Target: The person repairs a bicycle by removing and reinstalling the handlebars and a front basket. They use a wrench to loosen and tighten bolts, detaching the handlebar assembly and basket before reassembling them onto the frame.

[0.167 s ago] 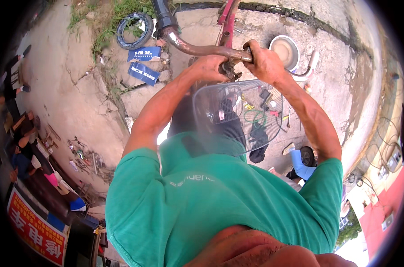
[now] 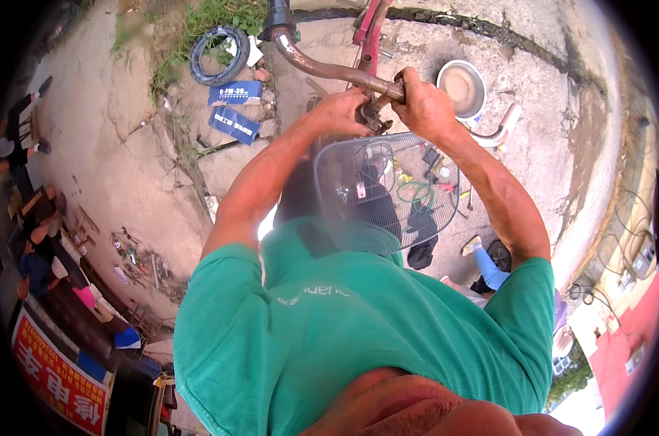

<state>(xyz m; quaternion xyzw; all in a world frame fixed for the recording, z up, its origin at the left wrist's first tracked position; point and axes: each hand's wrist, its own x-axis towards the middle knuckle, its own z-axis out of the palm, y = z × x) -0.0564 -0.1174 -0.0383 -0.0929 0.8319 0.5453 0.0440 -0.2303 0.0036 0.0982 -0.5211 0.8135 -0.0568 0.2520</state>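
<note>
A rusty bicycle handlebar [image 2: 329, 70] runs across the top middle, with a black grip [image 2: 279, 20] at its far left end. Its other side emerges past my right forearm as a curved bar with a pale grip [image 2: 512, 115]. My right hand [image 2: 427, 105] is closed around the middle of the bar, thumb on top. Just left of it, my left hand [image 2: 342, 113] curls against a rusty metal clamp [image 2: 374, 114] under the bar; its fingertips are partly hidden. Between my forearms, below both hands, sits a grey wire-mesh basket [image 2: 389, 192].
A red frame tube [image 2: 373, 36] stands beyond the bar. On the concrete are a metal basin [image 2: 462, 90], a tyre [image 2: 220, 55], blue cardboard pieces [image 2: 233, 124] and, through the mesh, scattered tools. A person's blue-clad leg [image 2: 488, 269] is at lower right; others sit at far left.
The handlebar has turned slightly clockwise: its black grip moved up and right, its pale grip down. My right hand shifted a little left and down with it, still gripping.
</note>
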